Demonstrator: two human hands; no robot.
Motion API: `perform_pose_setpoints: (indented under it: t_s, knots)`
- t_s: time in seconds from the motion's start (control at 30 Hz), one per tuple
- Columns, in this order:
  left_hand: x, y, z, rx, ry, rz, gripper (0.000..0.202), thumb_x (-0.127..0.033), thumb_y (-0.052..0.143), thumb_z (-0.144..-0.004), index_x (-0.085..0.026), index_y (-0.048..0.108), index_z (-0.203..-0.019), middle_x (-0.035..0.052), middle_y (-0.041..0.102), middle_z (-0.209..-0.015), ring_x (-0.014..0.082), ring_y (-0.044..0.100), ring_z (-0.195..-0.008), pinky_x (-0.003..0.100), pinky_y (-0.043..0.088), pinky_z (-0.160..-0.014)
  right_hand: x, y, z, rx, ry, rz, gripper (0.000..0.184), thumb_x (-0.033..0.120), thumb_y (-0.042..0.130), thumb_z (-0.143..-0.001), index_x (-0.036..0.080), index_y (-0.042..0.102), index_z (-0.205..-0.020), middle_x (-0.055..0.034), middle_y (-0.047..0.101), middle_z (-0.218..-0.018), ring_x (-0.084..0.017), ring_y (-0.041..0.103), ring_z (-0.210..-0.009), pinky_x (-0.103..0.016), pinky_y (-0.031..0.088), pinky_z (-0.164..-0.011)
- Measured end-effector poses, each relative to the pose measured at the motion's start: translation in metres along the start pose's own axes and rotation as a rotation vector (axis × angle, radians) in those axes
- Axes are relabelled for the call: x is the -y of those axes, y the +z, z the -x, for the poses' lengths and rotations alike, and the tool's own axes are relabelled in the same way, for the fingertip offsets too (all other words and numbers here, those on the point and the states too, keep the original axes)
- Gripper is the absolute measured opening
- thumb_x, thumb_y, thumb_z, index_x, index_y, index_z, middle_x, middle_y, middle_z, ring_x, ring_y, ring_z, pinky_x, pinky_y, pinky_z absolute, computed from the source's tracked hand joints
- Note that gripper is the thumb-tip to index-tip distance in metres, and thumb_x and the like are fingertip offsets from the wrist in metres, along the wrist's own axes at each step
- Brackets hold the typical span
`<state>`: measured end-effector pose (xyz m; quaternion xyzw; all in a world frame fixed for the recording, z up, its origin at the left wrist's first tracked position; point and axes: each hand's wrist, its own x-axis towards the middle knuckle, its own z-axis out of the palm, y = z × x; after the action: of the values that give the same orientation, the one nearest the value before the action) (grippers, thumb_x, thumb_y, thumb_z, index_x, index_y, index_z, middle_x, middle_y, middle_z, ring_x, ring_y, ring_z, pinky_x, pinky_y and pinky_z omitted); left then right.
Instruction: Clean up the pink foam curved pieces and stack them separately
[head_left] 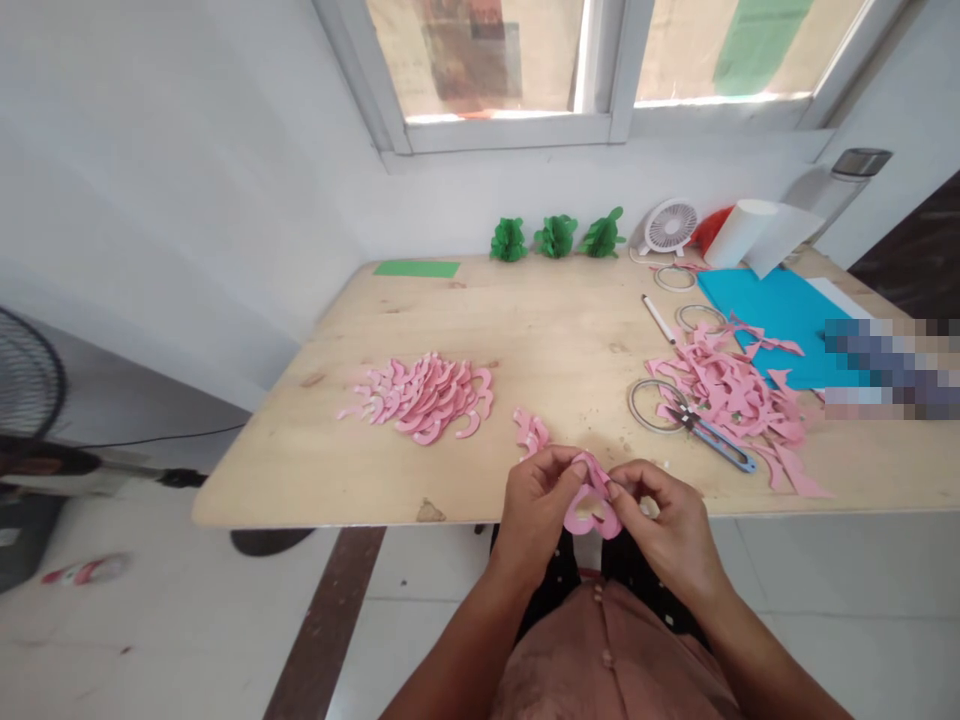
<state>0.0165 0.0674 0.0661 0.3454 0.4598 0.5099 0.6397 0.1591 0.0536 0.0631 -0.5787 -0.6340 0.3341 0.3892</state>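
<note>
Hands meet just in front of the near edge of the table (525,330), above the person's lap. The left hand (534,505) has its fingertips closed in a pinch on the upper left part of a pink paper cutout (592,515). The right hand (667,520) pinches the upper right part of the same piece, fingers curled inward. The cutout hangs between the two hands; its lower part looks like a heart-shaped loop, though the fingers cover the top, so the full outline cannot be confirmed. Just beyond the hands, a small stack of pink pieces (531,432) lies on the wood. To the left, a larger pile of curved pink pieces (424,395) is spread in a fan. To the right, a heap of pink scraps (731,395) lies beside a wire ring (654,405), with blue-handled snips (716,440) resting at the heap's near edge. Farther back sit a white pen (658,318), a second ring (699,318) and a blue paper sheet (780,310). A green paper sheet (416,268) lies at the far left. Along the wall stand three green paper balls (556,237), a small white fan (670,227) and a white paper roll (739,232).
</note>
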Motion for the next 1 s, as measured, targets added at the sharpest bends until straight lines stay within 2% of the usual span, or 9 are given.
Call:
perform_pose_setpoints:
  t_s: [0.3, 0.47, 0.7, 0.8, 0.93, 1.0]
  knots:
    - [0.002, -0.003, 0.001, 0.079, -0.089, 0.129, 0.015, -0.027, 0.074, -0.071, -0.013, 0.069, -0.075, 0.0020, 0.067, -0.070, 0.0122, 0.058, -0.066, 0.023, 0.044, -0.068, 0.000, -0.002, -0.002, 0.015, -0.020, 0.000, 0.015, 0.029, 0.056, -0.083, 0.018, 0.066, -0.078, -0.0017, 0.066, -0.068, -0.016, 0.058, -0.062, -0.025, 0.047, -0.060]
    - [0.000, -0.006, 0.002, 0.178, -0.139, 0.211, 0.012, -0.025, 0.073, -0.074, -0.013, 0.069, -0.076, 0.0025, 0.067, -0.070, 0.0131, 0.059, -0.068, 0.025, 0.044, -0.071, 0.003, -0.008, -0.006, 0.062, -0.025, -0.040, 0.010, 0.026, 0.058, -0.082, 0.019, 0.065, -0.079, -0.0006, 0.064, -0.068, -0.015, 0.057, -0.062, -0.025, 0.047, -0.061]
    - [-0.004, -0.012, 0.003, 0.252, -0.226, 0.242, 0.010, -0.024, 0.073, -0.074, -0.014, 0.071, -0.075, 0.0039, 0.067, -0.069, 0.0138, 0.059, -0.069, 0.026, 0.044, -0.073, 0.008, -0.016, -0.011, 0.149, -0.018, -0.095, 0.008, 0.026, 0.058, -0.081, 0.019, 0.063, -0.081, -0.0007, 0.063, -0.070, -0.015, 0.060, -0.065, -0.025, 0.049, -0.062]
    - [-0.003, -0.013, 0.003, 0.256, -0.257, 0.269, 0.013, -0.025, 0.076, -0.071, -0.014, 0.071, -0.074, 0.0037, 0.067, -0.069, 0.0136, 0.059, -0.068, 0.026, 0.043, -0.072, 0.009, -0.017, -0.010, 0.068, -0.133, 0.011, 0.007, 0.023, 0.059, -0.082, 0.020, 0.063, -0.086, -0.0010, 0.064, -0.073, -0.015, 0.061, -0.066, -0.024, 0.049, -0.062]
    - [-0.003, -0.012, 0.004, 0.243, -0.258, 0.279, 0.012, -0.023, 0.077, -0.069, -0.013, 0.071, -0.074, 0.0030, 0.067, -0.070, 0.0122, 0.057, -0.067, 0.025, 0.043, -0.072, 0.010, -0.017, -0.009, -0.006, -0.458, 0.116, 0.010, 0.018, 0.058, -0.085, 0.020, 0.060, -0.095, -0.0044, 0.067, -0.085, -0.017, 0.063, -0.077, -0.028, 0.050, -0.069]
    - [-0.004, -0.011, 0.005, 0.241, -0.236, 0.265, 0.012, -0.023, 0.077, -0.070, -0.013, 0.072, -0.075, 0.0030, 0.067, -0.071, 0.0125, 0.057, -0.069, 0.025, 0.042, -0.072, 0.011, -0.017, -0.009, -0.013, -0.575, 0.142, 0.011, 0.013, 0.056, -0.086, 0.019, 0.058, -0.095, -0.0071, 0.068, -0.091, -0.019, 0.064, -0.085, -0.031, 0.050, -0.073]
